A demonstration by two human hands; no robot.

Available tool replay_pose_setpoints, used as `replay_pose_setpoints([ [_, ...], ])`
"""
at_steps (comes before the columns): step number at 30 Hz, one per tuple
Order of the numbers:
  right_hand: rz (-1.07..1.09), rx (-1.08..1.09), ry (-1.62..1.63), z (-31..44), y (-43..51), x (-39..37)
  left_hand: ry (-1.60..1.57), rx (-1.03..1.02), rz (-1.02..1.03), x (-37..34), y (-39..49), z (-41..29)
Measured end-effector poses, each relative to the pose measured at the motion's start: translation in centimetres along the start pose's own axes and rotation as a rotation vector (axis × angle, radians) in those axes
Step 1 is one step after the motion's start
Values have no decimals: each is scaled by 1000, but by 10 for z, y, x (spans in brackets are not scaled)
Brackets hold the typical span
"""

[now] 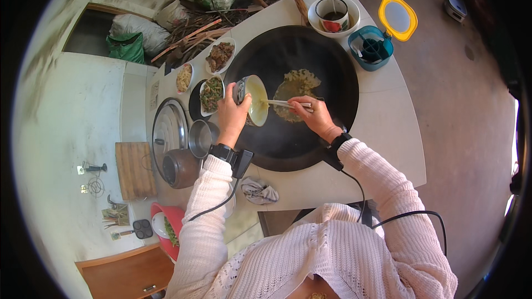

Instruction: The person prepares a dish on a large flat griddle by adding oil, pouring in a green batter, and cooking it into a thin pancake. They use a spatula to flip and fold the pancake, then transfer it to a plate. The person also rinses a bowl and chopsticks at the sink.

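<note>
My left hand point(234, 112) grips a patterned bowl point(258, 101) and tilts it over the left part of a large black wok point(266, 145). A film of yellow liquid, which looks like beaten egg, coats the inside of the bowl. Between the fingers of my right hand point(314, 114) is a pair of pale chopsticks point(286, 104), their tips at the bowl's inner wall. Below, a spread of frothy, partly cooked egg point(297, 85) lies on the wok's surface. Part of it is hidden by my right hand and the chopsticks.
Plates of green beans point(211, 94) and browned food point(220, 56) stand left of the wok, near a metal pot point(201, 138) and a lid point(169, 128). An enamel mug point(331, 13) and a teal seasoning box point(370, 50) with its yellow-rimmed lid up stand at the upper right. A crumpled cloth point(259, 191) lies in front.
</note>
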State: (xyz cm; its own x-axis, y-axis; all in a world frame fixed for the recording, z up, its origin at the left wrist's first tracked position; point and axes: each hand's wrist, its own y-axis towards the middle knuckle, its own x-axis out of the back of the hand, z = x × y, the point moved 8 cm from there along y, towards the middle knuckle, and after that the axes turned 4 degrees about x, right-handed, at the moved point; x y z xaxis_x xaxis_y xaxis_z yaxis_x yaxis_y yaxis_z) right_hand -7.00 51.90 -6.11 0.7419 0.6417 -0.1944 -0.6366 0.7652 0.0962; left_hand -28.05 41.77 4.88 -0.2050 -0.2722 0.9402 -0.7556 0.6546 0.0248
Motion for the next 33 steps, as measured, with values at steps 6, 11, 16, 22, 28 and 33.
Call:
replay_pose_setpoints([
  [6, -5, 0, -39, 20, 6, 24, 59, -113, -114, -2, -13, -9],
  [11, -28, 202, -134, 52, 1, 28, 31, -239, -189, -4, -24, -11],
  [16, -16, 130, -462, 23, 17, 23, -2, -230, -244, -14, -29, 5],
  [22, 55, 28, -388, 8, 36, 25, -39, -173, -244, -36, -41, 34],
  [28, 54, -12, -426, 11, 32, 18, -138, -210, -287, -23, -58, 39],
  [33, -38, -5, -311, -6, 38, 20, -140, -150, -289, -25, -53, 52],
])
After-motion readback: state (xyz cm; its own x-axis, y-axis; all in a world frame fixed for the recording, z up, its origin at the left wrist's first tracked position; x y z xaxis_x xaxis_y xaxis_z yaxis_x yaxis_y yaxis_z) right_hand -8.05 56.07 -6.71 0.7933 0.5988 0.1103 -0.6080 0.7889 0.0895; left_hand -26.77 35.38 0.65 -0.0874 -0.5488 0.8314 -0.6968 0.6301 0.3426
